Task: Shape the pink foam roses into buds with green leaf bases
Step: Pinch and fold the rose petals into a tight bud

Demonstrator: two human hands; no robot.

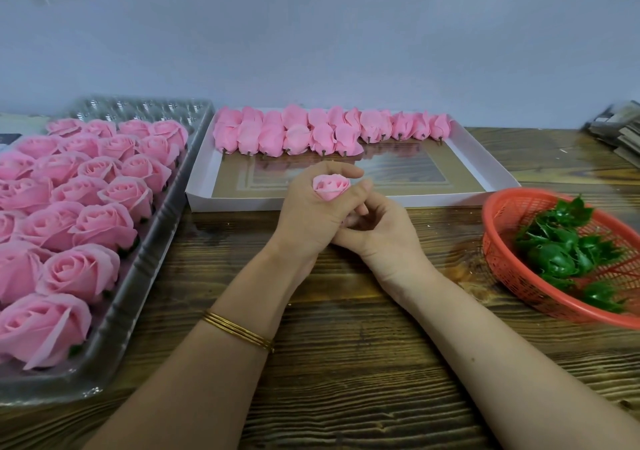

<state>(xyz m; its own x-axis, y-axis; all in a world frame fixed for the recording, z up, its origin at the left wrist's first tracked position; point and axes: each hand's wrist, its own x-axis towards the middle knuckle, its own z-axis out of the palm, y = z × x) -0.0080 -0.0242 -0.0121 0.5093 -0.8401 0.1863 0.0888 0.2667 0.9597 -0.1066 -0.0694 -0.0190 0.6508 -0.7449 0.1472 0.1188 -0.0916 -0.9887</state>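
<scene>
Over the worktop's (346,363) middle, the left hand (311,214) grips a rose (331,187), fingers curled round it, bloom up. The right hand (384,238) touches it from below, fingers curled; whether they hold anything cannot be told. Roses (104,224) fill a tray (138,276) at the left edge. Buds (322,131) line a box (485,158) at the back edge. Leaf bases (561,248) lie in a basket (502,252) at the right edge.

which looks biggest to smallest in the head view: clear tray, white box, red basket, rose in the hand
1. clear tray, though it sits nearest and is cropped
2. white box
3. red basket, cropped at the edge
4. rose in the grip of the left hand
</scene>
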